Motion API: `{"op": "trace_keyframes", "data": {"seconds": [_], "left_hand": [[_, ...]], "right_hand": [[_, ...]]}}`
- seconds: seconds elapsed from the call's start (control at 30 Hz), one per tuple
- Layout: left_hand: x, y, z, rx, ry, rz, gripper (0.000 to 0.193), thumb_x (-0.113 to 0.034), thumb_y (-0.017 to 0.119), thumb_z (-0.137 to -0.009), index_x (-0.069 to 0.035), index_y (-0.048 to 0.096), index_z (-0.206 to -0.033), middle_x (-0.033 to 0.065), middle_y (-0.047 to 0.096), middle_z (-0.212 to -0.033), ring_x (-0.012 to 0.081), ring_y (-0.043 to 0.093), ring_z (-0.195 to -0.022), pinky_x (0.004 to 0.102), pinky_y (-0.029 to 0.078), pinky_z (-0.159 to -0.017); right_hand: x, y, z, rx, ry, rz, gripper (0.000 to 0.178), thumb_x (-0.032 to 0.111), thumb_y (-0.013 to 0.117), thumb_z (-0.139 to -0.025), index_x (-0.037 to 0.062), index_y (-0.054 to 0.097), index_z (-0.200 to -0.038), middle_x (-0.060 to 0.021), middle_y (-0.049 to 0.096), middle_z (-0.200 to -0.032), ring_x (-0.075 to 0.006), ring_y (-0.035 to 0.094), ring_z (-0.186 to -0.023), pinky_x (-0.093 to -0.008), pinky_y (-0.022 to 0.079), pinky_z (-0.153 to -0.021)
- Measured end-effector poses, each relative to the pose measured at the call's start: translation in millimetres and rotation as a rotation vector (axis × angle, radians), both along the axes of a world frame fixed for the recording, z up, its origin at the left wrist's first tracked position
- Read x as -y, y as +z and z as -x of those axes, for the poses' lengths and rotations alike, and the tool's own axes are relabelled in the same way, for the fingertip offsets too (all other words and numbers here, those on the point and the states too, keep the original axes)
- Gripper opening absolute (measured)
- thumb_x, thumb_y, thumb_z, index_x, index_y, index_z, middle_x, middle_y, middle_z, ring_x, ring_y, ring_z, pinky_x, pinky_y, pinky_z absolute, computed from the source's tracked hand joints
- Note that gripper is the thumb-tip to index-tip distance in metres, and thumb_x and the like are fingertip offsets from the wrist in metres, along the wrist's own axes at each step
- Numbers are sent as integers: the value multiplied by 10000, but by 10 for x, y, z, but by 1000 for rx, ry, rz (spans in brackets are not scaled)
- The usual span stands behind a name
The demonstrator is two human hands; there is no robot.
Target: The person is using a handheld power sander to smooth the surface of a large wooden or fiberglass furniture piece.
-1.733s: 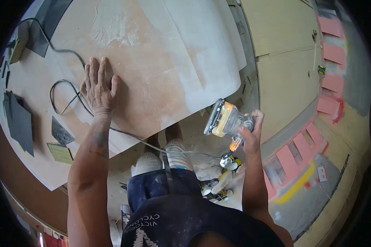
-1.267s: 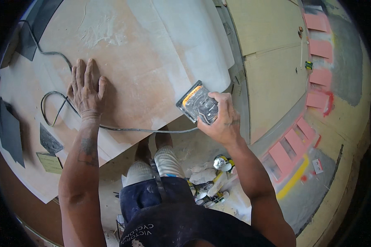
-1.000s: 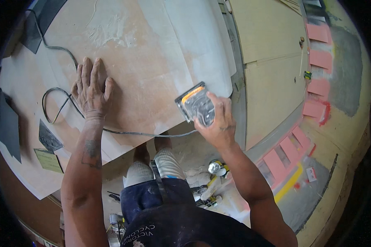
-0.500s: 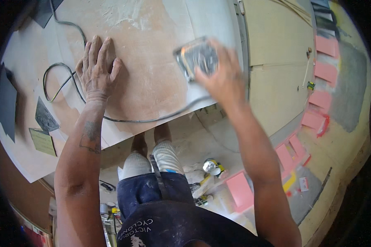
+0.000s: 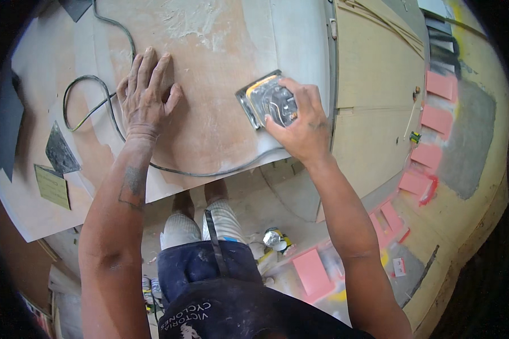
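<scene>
My right hand (image 5: 302, 116) grips an electric sheet sander (image 5: 268, 100), black with a yellow-orange band and a square pad. The pad rests on a large panel (image 5: 215, 107) coated in white and tan filler, near its right edge. My left hand (image 5: 147, 93) lies flat on the same panel, fingers spread, holding nothing. A black power cord (image 5: 220, 171) runs from the sander along the panel's near edge, passes by my left wrist and loops to its left. My right palm hides part of the sander's body.
Dark sandpaper pieces (image 5: 61, 150) and a greenish sheet (image 5: 54, 186) lie on the panel's left. A plywood cabinet (image 5: 379, 113) stands close on the right, thin wood strips (image 5: 387, 25) on top. Pink painted pieces (image 5: 437, 121) line a paint-stained board. A shiny can (image 5: 273, 238) sits below.
The sander has moved slightly nearer to me in the picture and looks sharper now. My left hand stays flat; the whole view has shifted a little.
</scene>
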State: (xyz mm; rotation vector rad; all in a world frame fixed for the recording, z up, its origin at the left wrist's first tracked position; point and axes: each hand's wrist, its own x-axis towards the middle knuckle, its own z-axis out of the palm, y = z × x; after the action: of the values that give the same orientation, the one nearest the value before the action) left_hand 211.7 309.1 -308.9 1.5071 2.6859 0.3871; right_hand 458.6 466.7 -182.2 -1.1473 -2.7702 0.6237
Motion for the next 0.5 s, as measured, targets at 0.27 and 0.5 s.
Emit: {"op": "trace_keyframes", "data": {"seconds": [0.27, 0.5], "left_hand": [[30, 16, 10, 26, -11, -4, 660, -410, 633, -920, -288, 438, -1538, 10, 353, -1640, 212, 326, -1507, 445, 258, -1165], [-48, 106, 15, 32, -33, 14, 644, -390, 623, -940, -260, 434, -1542, 47, 355, -1639, 249, 316, -1512, 463, 264, -1161]], "right_hand": [[858, 41, -627, -2, -85, 109, 720, 157, 856, -658, 227, 559, -1311, -101, 526, -1177, -355, 659, -989, -454, 597, -774], [410, 14, -63, -37, -190, 136, 682, 127, 828, -666, 185, 561, -1291, -126, 556, -1148, -362, 644, -987, -452, 578, -797]]}}
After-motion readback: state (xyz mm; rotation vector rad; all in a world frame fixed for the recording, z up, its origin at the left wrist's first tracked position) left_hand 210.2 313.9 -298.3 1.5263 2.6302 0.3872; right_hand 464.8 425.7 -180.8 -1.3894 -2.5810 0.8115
